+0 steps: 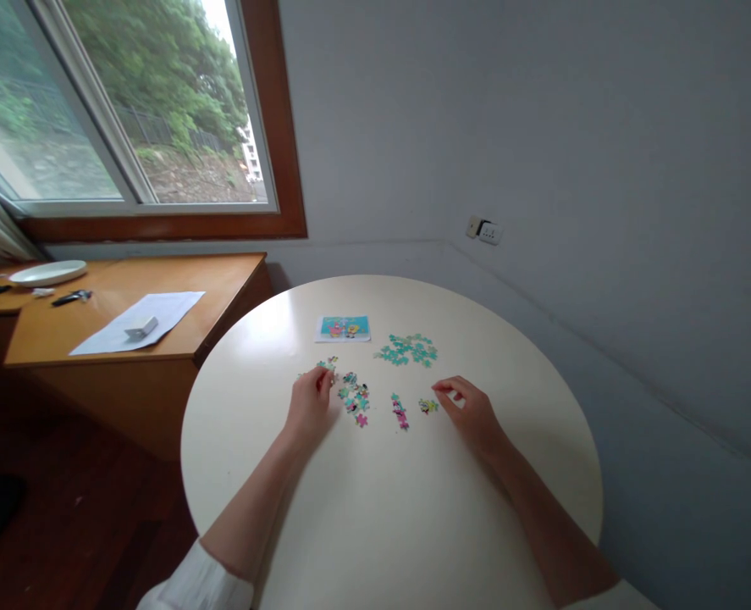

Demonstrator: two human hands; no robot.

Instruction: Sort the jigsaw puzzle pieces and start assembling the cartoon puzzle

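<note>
My left hand (310, 402) is closed in a pinch at the left edge of the loose jigsaw pieces, with what looks like a puzzle piece at its fingertips. Beside it lies a pile of multicoloured puzzle pieces (354, 396). My right hand (470, 410) hovers right of a small yellow joined cluster (428, 407), thumb and forefinger brought together; whether anything sits between them is too small to tell. Between the hands is a narrow joined strip of pink and teal pieces (400, 412). Farther back are scattered turquoise pieces (408, 349) and a picture card (343, 329) with cartoon figures.
Everything rests on a round white table (362, 525). To the left, a wooden desk (223, 275) carries a white plate (48, 272), a sheet of paper (172, 312), a small white box (141, 328) and dark items. A wall with a socket (490, 233) stands behind.
</note>
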